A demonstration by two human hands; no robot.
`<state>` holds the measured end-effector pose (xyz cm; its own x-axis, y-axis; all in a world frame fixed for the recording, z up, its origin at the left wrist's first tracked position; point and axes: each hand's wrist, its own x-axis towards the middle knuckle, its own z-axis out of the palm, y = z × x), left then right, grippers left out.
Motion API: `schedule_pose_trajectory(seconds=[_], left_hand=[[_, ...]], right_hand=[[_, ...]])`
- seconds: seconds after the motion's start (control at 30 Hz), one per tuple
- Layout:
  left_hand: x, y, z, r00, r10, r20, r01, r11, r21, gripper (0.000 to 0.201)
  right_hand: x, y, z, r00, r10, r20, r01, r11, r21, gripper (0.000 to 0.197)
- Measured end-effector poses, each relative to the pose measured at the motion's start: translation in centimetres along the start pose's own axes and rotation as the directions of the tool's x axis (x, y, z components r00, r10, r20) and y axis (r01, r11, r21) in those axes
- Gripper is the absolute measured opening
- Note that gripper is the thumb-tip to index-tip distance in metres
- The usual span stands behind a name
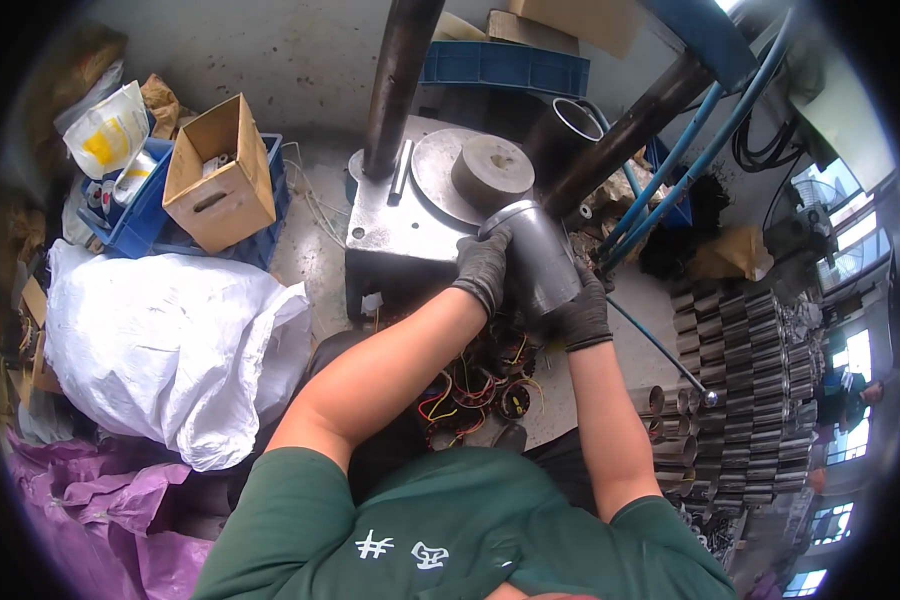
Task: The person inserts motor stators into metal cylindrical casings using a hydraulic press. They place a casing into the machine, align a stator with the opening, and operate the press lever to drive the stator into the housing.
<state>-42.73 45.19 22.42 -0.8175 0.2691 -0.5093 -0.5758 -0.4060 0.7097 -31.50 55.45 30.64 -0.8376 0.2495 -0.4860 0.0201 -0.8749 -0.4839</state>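
Between my two gloved hands is a dark grey metal cylinder (538,262), tilted, with its upper end close to the press table. My left hand (483,266), in a dark grey glove, grips the cylinder's upper left side. Around its lower right end closes my right hand (582,312), in the same kind of glove; some of its fingers are hidden. Just beyond the cylinder, a round steel block (492,172) sits on a wide disc (432,180) on the steel press table (390,222). A short metal bar (401,172) lies left of the disc.
Two thick columns (398,85) rise from the table. A dark open tube (560,135) stands behind. Wound wire parts (470,395) lie below my arms. Stacked metal cylinders (745,400) fill the right; a rod with a ball end (710,397) juts there. Left are a cardboard box (220,200) and white sack (175,350).
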Motion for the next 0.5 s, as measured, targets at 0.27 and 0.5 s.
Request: schedule_pose_trajectory(seconds=[0.27,0.5], left_hand=[[-3.1,2.5,2.5,0.819,-0.101,0.565,0.342,0.877,-0.339,0.088],[0.0,3.1,7.1,0.618,0.065,0.783,0.519,0.715,-0.469,0.072]], right_hand=[[-1.0,-1.0,2.7,0.821,-0.406,0.402,0.571,0.561,-0.599,0.055],[3.4,-7.6,5.9,0.527,-0.211,0.824,0.54,-0.665,-0.515,0.04]])
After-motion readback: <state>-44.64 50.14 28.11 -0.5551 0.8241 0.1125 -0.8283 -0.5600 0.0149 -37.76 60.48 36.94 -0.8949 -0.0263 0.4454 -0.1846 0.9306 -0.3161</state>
